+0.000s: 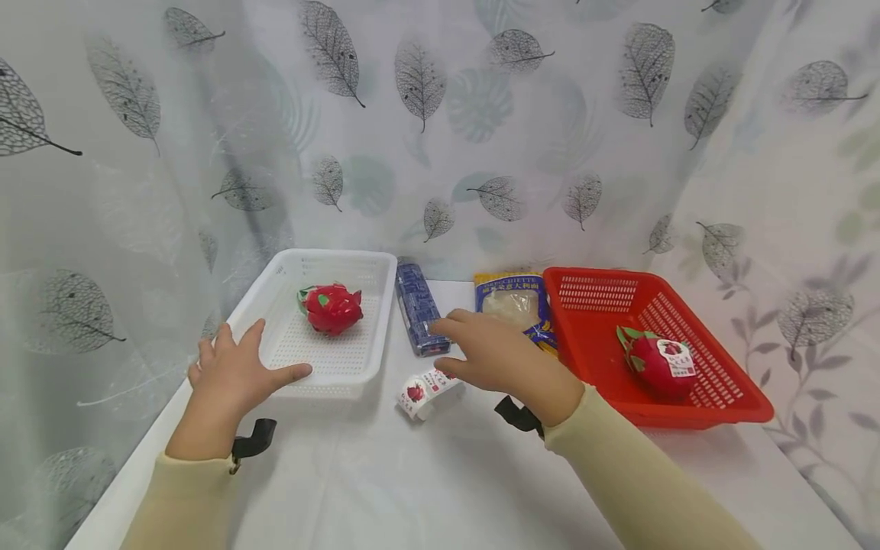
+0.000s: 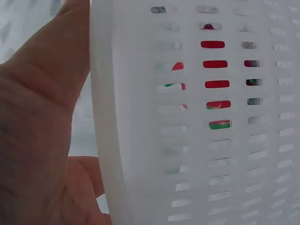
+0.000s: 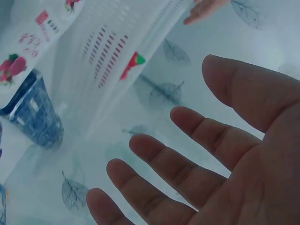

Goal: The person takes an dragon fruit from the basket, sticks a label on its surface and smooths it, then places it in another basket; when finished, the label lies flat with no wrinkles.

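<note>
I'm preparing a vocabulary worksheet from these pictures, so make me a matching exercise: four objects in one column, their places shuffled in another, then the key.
Objects
1. Red dragon fruit with a white label
2. Curled strip of white printed labels
3. Long blue plastic packet
4. Yellow-and-blue plastic bag

Places
A. Right beside the white plastic basket
B. Below and left of the right hand, head view
C. Against the red plastic basket
D. Inside the red basket

Pairs: 1-D, 2-B, 3-A, 4-C
</note>
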Motion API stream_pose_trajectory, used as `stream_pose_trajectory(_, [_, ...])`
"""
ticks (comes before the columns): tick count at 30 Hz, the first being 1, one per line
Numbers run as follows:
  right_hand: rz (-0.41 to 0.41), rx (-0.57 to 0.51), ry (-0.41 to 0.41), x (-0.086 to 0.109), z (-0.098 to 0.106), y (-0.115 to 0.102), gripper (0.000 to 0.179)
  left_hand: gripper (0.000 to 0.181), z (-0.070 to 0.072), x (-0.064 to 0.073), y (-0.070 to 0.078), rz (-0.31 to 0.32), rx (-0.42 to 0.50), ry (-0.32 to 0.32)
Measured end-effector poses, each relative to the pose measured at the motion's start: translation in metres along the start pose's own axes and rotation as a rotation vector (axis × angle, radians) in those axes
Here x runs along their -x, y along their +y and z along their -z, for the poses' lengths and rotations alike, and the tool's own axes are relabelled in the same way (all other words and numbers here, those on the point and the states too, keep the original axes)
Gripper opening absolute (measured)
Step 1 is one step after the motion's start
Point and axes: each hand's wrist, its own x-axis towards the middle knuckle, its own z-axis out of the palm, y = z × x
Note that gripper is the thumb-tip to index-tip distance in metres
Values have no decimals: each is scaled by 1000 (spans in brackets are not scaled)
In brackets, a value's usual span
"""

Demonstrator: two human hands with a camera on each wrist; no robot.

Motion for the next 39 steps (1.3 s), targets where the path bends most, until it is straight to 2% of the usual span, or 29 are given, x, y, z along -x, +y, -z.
stream_pose_trajectory(3, [30, -3, -56, -23, -2, -10, 53, 131, 0, -1, -2, -1, -12, -2])
stream_pose_trajectory(10, [91, 76, -183, -78, -11, -32, 52, 135, 1, -2, -9, -3, -17, -31])
stream_pose_trajectory(21, [81, 65, -276, -147, -17, -68, 59, 137, 3, -4, -14, -8, -24, -12])
stream_pose_trajectory(25, [58, 20, -309, -167, -22, -77, 67, 137, 1, -2, -13, -13, -22, -17])
stream_pose_trajectory(27, [17, -1, -323, -176, -24, -81, 71, 137, -1, -1, -13, -12, -18, -22])
stream_pose_trajectory(33, [-79, -76, -306, -194, -25, -85, 82, 137, -4, 2, -12, -10, -3, -22])
stream_pose_trajectory(39, [-99, -172, -389, -207, -24, -84, 90, 137, -1, 1, -12, -6, 10, -23])
